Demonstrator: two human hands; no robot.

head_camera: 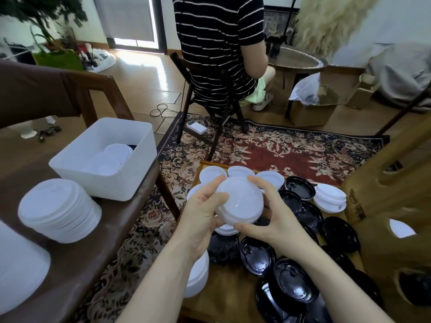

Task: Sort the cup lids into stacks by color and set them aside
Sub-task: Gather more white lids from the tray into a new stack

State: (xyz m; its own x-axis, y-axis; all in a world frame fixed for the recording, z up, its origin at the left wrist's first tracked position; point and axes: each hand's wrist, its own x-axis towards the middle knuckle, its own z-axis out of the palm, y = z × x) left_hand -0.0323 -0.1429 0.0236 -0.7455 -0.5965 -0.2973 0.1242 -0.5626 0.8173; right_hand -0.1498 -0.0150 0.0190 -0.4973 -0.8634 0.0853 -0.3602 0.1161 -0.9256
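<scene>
White lids (240, 201) held stacked above tray; black lids (295, 285) loose on tray, rt side.

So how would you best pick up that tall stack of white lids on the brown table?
Judging by its shape, grip the white lid stack low on its sides, coming from above with fingers spread around the flared bottom rims; it leans slightly, so lifting from the top lid alone would likely separate it.

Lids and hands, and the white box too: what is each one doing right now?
White lids in hands: held up, gripped by both hands.
Left hand: fingers curled round them.
Right hand: fingers curled round them.
Black lids: loose, unsorted.
White stack: set aside.
White bin: open, lids inside.
</scene>
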